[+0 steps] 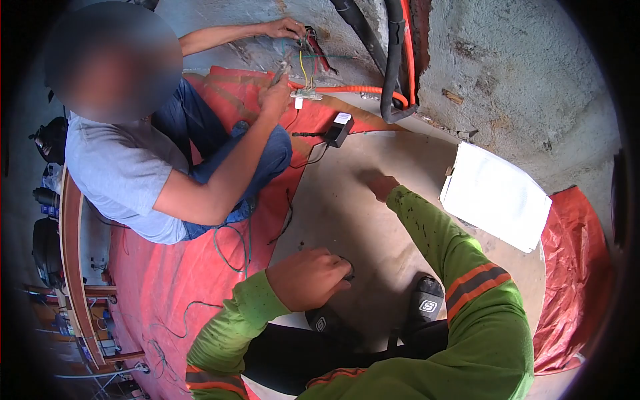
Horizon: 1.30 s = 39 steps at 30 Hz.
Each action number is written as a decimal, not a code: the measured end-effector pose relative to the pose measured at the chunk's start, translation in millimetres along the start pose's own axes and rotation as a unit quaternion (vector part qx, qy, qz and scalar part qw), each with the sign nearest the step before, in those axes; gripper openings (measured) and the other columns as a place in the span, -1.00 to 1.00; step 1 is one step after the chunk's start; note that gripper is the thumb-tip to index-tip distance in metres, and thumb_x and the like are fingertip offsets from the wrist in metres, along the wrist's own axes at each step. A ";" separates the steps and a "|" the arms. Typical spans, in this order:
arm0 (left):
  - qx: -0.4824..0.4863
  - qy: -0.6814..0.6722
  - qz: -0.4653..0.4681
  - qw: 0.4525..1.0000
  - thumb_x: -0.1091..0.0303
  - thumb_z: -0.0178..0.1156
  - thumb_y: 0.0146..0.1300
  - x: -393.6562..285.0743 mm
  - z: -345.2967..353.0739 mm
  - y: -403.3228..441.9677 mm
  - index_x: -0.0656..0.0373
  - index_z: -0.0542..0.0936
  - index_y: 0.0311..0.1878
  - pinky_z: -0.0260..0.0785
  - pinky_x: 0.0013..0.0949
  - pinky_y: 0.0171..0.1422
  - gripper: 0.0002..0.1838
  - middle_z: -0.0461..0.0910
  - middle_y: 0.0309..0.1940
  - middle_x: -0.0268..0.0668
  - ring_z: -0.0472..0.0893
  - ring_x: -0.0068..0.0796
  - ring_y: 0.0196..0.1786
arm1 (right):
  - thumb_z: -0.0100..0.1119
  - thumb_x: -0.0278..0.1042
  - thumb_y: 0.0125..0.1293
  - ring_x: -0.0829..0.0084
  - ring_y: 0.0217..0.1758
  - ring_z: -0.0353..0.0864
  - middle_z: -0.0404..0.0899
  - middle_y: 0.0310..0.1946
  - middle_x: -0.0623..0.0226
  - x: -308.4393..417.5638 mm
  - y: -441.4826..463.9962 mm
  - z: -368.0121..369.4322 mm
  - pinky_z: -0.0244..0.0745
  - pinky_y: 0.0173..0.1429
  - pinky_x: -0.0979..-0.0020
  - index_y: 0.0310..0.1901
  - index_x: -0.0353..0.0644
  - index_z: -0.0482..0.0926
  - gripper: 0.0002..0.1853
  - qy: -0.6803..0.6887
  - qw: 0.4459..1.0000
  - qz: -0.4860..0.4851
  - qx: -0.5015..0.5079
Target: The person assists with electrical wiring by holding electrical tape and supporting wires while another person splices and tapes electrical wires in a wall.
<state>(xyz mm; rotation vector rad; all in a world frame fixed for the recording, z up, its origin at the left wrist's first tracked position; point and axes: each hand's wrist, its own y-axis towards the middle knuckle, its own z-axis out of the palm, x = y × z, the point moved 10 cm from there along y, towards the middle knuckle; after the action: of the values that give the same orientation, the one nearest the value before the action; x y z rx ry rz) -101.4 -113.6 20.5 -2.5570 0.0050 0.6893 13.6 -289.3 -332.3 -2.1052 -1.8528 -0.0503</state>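
While the left hand (308, 279) curled round a small, dark, rounded object (349, 269) at six o'clock, the right hand (382, 187) extended toward three, its fingers too shadowed to tell; holding seemed the step, calling for steady grip.

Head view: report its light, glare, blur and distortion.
Head view: dark, rounded corners and a bowed wooden frame suggest wide-lens distortion; glare whitens the panel; shadow darkens the floor beside the right hand; a blurred disc hides the co-worker's head.
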 end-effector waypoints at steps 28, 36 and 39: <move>-0.010 0.002 0.014 1.000 0.25 0.18 0.39 -0.6 -1.0 0.4 0.26 0.54 -0.11 0.40 -0.04 0.10 -0.76 0.59 -0.29 -0.05 0.60 0.02 -0.08 | 0.17 -0.45 0.25 0.08 -0.05 0.76 0.74 -0.15 0.11 1.0 -2.1 -2.5 0.70 -0.08 0.05 -0.07 -0.10 0.69 -0.77 0.008 1.000 0.005 0.028; -0.011 0.009 0.014 1.000 0.24 0.18 0.39 1.4 1.7 -1.0 0.25 0.54 -0.12 0.40 -0.04 0.08 -0.76 0.59 -0.29 -0.06 0.59 0.01 -0.09 | 0.18 -0.43 0.24 0.08 -0.09 0.77 0.72 -0.09 0.11 -2.1 4.2 6.9 0.69 -0.12 0.04 -0.11 -0.09 0.70 -0.79 0.005 1.000 0.001 -0.023; -0.011 0.004 0.014 1.000 0.25 0.18 0.38 0.4 1.5 -1.1 0.25 0.54 -0.12 0.41 -0.05 0.08 -0.77 0.59 -0.29 -0.06 0.59 0.00 -0.09 | 0.14 -0.44 0.28 0.14 0.20 0.66 0.60 0.21 0.15 -3.6 2.6 14.1 0.67 0.08 0.06 0.15 0.04 0.64 -0.60 -0.003 0.994 0.034 0.105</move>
<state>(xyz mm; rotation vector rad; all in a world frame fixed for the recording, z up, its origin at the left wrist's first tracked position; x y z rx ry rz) -101.6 -111.9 19.6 -2.5857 0.0364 0.6923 12.9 -289.1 -347.0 -2.0224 -1.7055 0.1607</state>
